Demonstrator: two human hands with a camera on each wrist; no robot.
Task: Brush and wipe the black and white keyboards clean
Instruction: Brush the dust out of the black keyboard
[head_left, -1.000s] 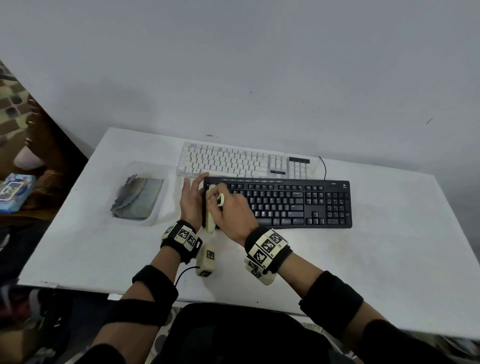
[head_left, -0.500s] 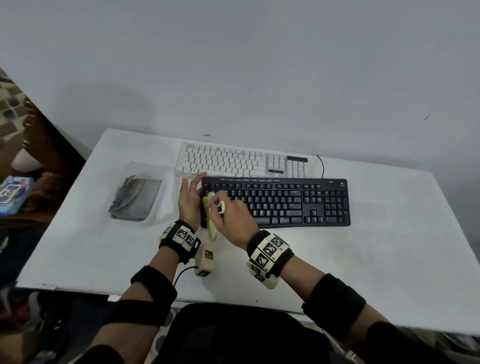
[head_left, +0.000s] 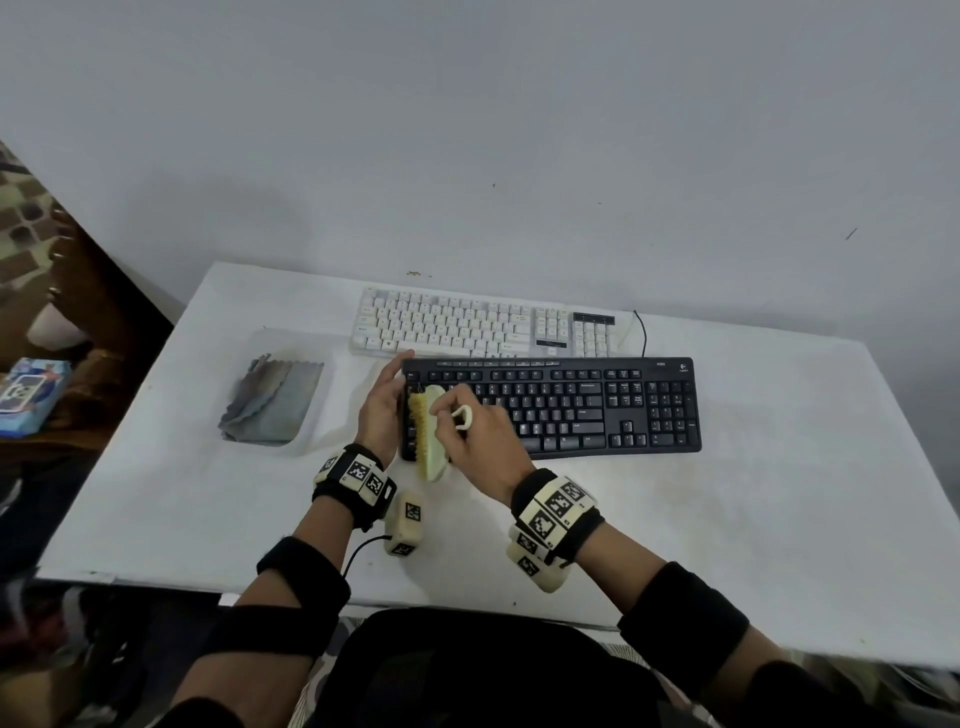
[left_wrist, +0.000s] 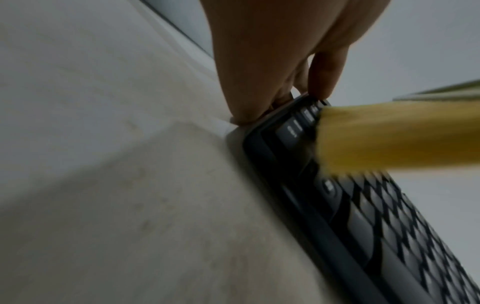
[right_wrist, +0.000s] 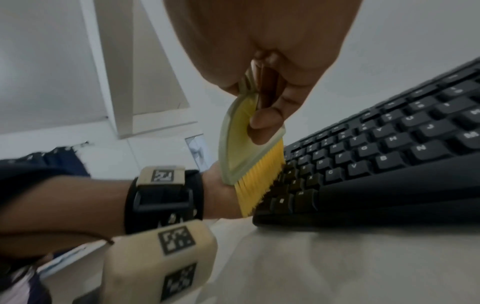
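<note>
The black keyboard (head_left: 571, 410) lies in front of the white keyboard (head_left: 452, 322) on the white table (head_left: 779, 493). My right hand (head_left: 478, 431) grips a brush (head_left: 428, 431) with a pale clear handle and yellow bristles. The bristles rest on the keys at the black keyboard's left end (right_wrist: 389, 154), as the brush (right_wrist: 249, 156) shows in the right wrist view. My left hand (head_left: 382, 410) lies along the keyboard's left edge with fingers extended. In the left wrist view the left hand (left_wrist: 272, 61) touches the far left corner of the black keyboard (left_wrist: 363, 216), beside the brush (left_wrist: 389, 139).
A clear plastic tray (head_left: 311, 441) holding a grey cloth (head_left: 270, 402) stands left of the keyboards. A black cable (head_left: 641, 332) runs from the keyboards' right end toward the wall. A blue box (head_left: 31, 395) lies off the table at the left.
The brush has tilted so its yellow bristles face left, and it has shifted slightly over the left-end keys. My left hand has stayed at the keyboard's left edge.
</note>
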